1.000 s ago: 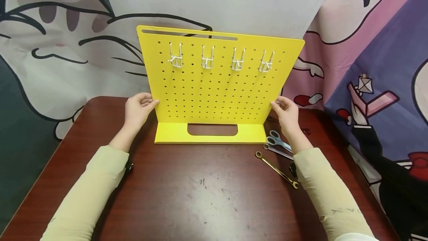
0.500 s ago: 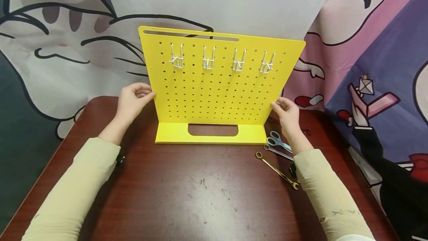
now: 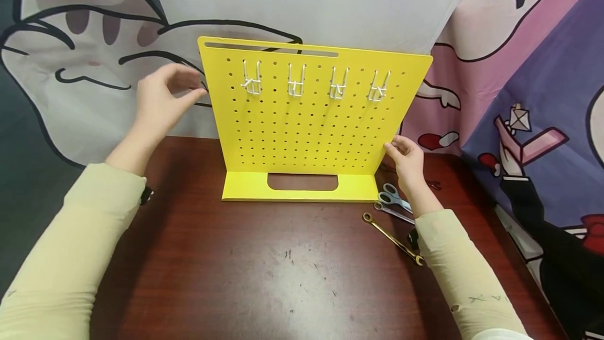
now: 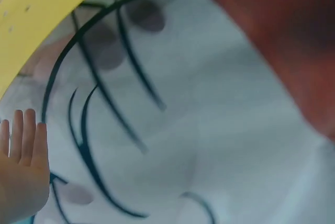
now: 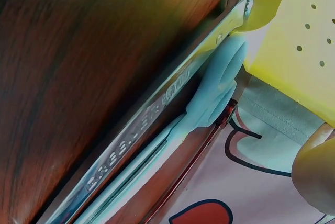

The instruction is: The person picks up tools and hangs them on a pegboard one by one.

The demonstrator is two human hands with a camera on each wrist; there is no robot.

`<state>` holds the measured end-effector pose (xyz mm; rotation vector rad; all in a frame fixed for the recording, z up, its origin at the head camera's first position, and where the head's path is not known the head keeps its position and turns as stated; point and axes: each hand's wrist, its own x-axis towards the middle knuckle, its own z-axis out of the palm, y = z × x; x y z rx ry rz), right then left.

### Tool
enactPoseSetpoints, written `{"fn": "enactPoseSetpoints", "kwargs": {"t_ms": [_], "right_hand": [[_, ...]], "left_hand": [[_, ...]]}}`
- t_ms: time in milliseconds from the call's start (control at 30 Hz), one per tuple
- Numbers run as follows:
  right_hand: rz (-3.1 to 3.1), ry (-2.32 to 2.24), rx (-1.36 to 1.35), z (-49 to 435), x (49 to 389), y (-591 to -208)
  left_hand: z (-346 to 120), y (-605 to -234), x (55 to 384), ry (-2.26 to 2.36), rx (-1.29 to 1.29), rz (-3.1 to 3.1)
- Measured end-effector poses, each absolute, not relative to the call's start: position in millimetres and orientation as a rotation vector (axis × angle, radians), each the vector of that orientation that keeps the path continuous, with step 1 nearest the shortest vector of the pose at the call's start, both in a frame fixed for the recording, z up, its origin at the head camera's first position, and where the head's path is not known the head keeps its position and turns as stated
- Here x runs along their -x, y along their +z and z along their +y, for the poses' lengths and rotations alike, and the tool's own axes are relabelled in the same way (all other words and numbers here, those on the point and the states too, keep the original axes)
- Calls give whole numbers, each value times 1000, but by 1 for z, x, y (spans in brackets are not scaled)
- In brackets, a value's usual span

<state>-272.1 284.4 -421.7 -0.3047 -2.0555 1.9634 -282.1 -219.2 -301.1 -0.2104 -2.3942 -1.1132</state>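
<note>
A yellow pegboard stand (image 3: 302, 146) stands upright on the table, with several white wire hooks (image 3: 295, 80) in a row near its top. My left hand (image 3: 162, 98) is raised beside the board's upper left edge, fingers loosely curved and holding nothing. In the left wrist view the left hand (image 4: 23, 171) appears at the lower left, apart from the pegboard (image 4: 36, 14). On the other side my right hand (image 3: 408, 161) pinches the board's right edge, thumb on the front. The right wrist view shows only part of that hand (image 5: 319, 177).
By the right forearm lie blue-handled scissors (image 3: 394, 197), a silver wrench (image 3: 394, 213) and a gold wrench (image 3: 393, 237). A thin red tool (image 5: 193, 158) lies beyond the scissors (image 5: 214, 88). A printed cloth backdrop (image 3: 354, 4) hangs behind the brown table (image 3: 236, 266).
My left hand has let go of the board's left edge and risen along it, moving up and slightly left. The right hand keeps its grip in place.
</note>
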Motion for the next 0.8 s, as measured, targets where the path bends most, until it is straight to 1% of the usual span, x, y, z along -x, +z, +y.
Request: {"fn": "enactPoseSetpoints", "kwargs": {"t_ms": [200,367,600,800], "right_hand": [[-2087,1927,306,283,271,-421],[-2074,1930,305,285,270,-421],[-2073,1934,304,286,270,-420],[-2110,1900,310,284,270,-420]], "left_hand": [[-215,-265,283,-914,260,-2384],[-202,-246,285,-805,350,-2355],[-180,-235,295,-676,561,-2323],[-169,-238,306,-632,622,-2387]]}}
